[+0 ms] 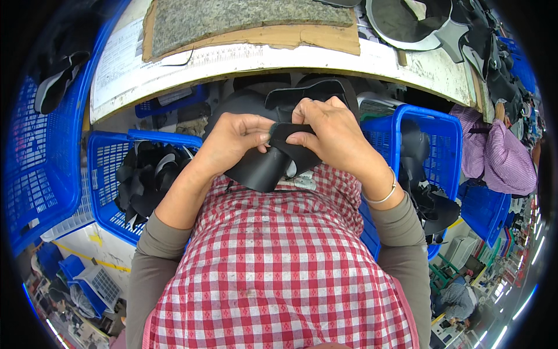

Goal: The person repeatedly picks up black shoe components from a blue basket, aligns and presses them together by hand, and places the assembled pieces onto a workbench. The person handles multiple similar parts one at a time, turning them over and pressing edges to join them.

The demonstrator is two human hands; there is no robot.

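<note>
Between my hands is a curved black piece that looks like a leather shoe upper [260, 170], held in front of my body below the table edge. My left hand [237, 139] pinches its edge between thumb and fingertips. Close beside it, my right hand [336, 134] grips a folded-over flap of the same piece, thumb on top and fingers curled behind. A small pale patch shows at the piece's lower right. Behind my hands lie more black pieces [317, 88], partly hidden by them.
Ahead stands a white worktable [401, 71] with a grey slab [250, 26] on cardboard and cut shoe parts at right. Blue baskets holding black pieces flank me, one at left [104, 200] and one at right [401, 131]. A person in a checked purple shirt [505, 157] is at far right.
</note>
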